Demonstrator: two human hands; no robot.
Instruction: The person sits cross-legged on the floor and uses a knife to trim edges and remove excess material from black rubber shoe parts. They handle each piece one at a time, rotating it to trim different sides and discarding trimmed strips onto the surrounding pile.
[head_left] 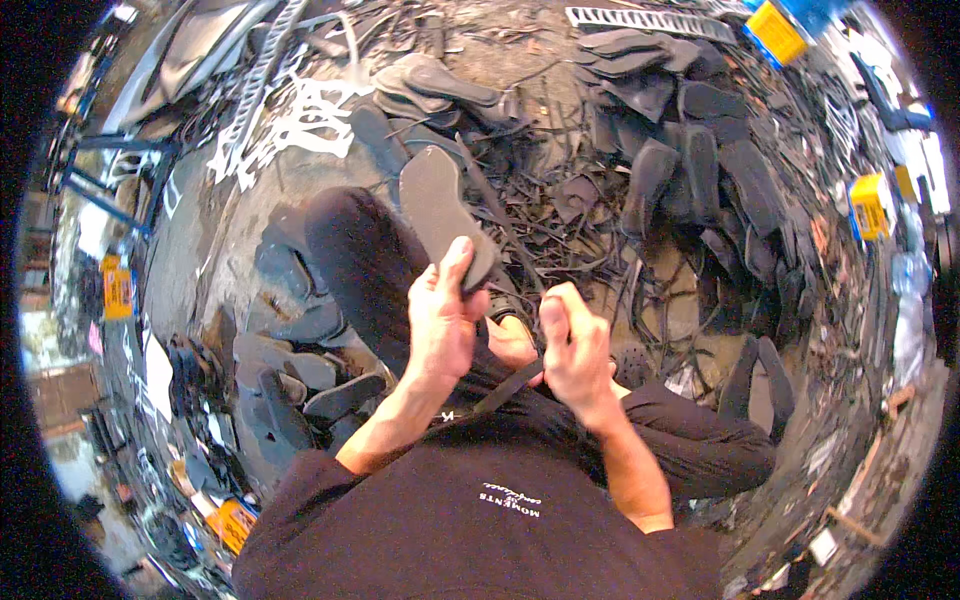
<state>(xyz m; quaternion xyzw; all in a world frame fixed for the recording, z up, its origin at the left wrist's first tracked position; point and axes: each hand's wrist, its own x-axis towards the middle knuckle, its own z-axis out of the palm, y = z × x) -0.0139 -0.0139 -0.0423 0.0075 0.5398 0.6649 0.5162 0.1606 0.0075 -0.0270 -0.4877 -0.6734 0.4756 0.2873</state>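
Observation:
My left hand (445,325) is closed around the heel end of a grey shoe sole (432,200), thumb on top, the sole's wider end pointing away from me. To its right, my right hand (578,350) is curled into a fist with the thumb pressed on the fingers. What it grips is hidden. A narrow dark strip (510,385) runs from beneath that fist toward my lap. Both hands are apart, above my bent, dark-trousered legs, with a bare foot (512,345) behind them.
Dark soles (700,170) lie heaped at the far right, with another sole pile (430,85) at the far middle. More soles (290,390) are at my left. Cut strips and scraps (575,205) litter the ground. White cut-out sheet waste (315,115) lies far left.

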